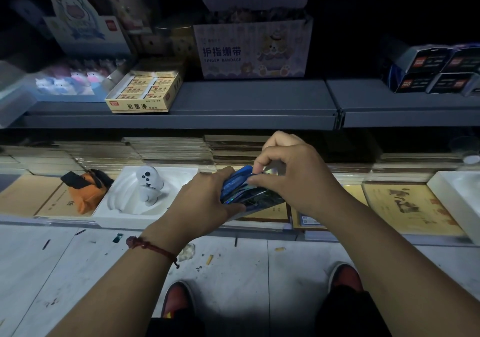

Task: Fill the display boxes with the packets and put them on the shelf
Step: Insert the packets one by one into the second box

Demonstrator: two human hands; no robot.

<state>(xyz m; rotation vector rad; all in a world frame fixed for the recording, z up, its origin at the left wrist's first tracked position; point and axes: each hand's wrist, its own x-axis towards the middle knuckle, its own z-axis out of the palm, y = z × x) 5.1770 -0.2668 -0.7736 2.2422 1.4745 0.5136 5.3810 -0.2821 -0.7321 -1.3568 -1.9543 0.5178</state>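
Observation:
A stack of shiny blue packets (244,191) sits between both hands, just above the lower shelf's front edge. My left hand (205,199) grips the stack from the left and underneath. My right hand (291,175) pinches the top packets with thumb and fingers. Dark display boxes (431,74) stand stacked at the right end of the grey upper shelf (249,102). The space in front of the finger bandage box (253,50) holds nothing.
A yellow eraser box (144,92) lies on the upper shelf, left of centre. On the lower shelf are a white tray (124,206) with a white controller (149,184), an orange pouch (85,191) and flat booklets (410,206). Litter dots the floor.

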